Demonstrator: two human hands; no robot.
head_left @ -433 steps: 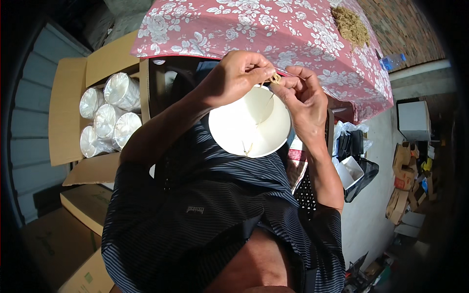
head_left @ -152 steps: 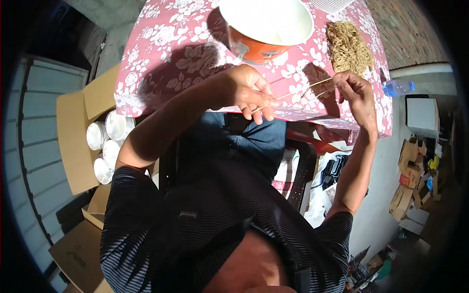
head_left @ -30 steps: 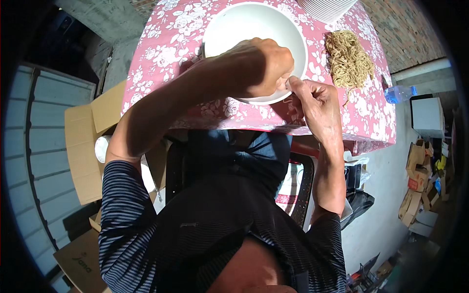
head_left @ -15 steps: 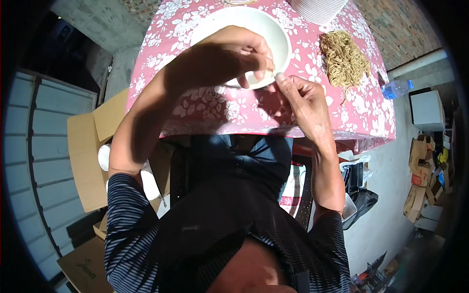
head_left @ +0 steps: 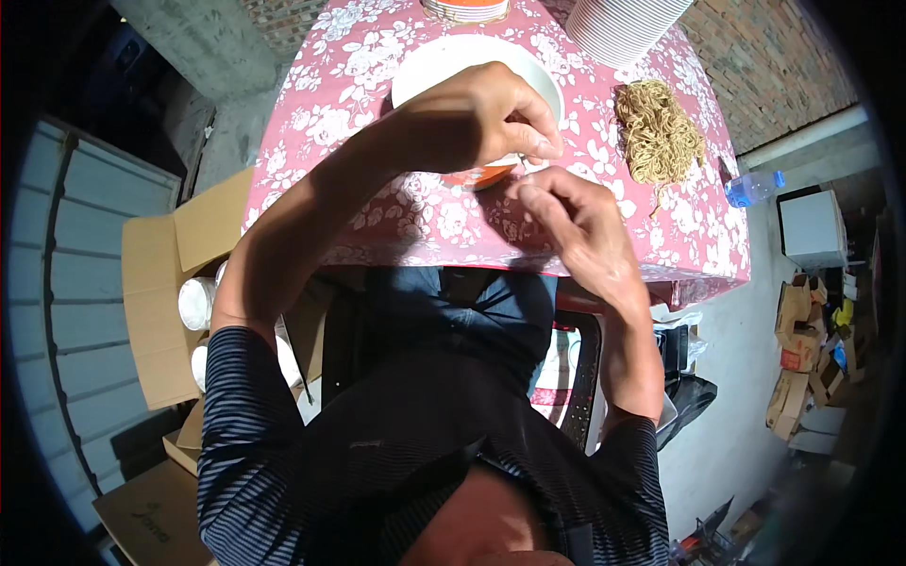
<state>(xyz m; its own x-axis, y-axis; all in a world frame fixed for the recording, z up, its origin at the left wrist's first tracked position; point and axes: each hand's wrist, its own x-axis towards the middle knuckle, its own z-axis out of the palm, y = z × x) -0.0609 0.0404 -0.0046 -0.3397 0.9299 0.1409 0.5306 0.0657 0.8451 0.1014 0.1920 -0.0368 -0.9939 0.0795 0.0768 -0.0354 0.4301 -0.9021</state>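
A white round bowl or dish (head_left: 453, 61) lies on the table in front of me, partly covered by my left hand and forearm. An orange-red surface (head_left: 489, 176) shows at its near edge; I cannot tell whether it belongs to the dish. My left hand (head_left: 510, 118) is above the dish's near right side, thumb and forefinger pinched. Just below it, my right hand (head_left: 580, 212) has its thumb and fingers pressed together. The fingertips are close to each other, with something thin and small between them that is too fine to name.
A tangled heap of tan cord (head_left: 658, 132) lies to the right on the pink floral tablecloth (head_left: 330, 71). Farther back are a ribbed white nested stack (head_left: 623, 33) and a stack with an orange top (head_left: 467, 11). A plastic bottle (head_left: 753, 189) is off the right edge; an open cardboard box (head_left: 156, 302) stands left.
My left hand has shifted slightly right, and my right hand has dropped a little, its fingers more curled. The orange-red surface has come into sight at the dish's near edge.
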